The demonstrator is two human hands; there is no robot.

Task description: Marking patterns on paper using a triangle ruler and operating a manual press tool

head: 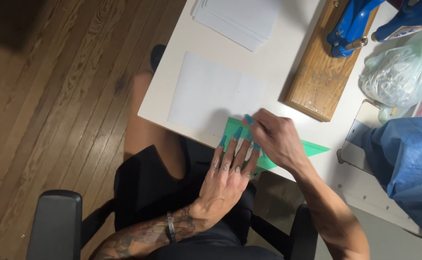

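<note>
A green plastic set square (317, 147) lies at the near edge of the white table (288, 58). My left hand (227, 175), with long teal nails, rests flat with its fingertips on the set square's left part. My right hand (273, 137) sits curled over the middle of the set square, fingers closed around its top edge. A single white sheet of paper (211, 91) lies just left of both hands, its near corner touching the set square.
A stack of white paper (240, 17) sits at the table's far edge. A wooden board (319, 77) carries a blue metal tool (353, 24). A plastic bag (403, 72) and blue cloth (413, 154) lie to the right. A chair armrest (54, 221) stands over the wooden floor.
</note>
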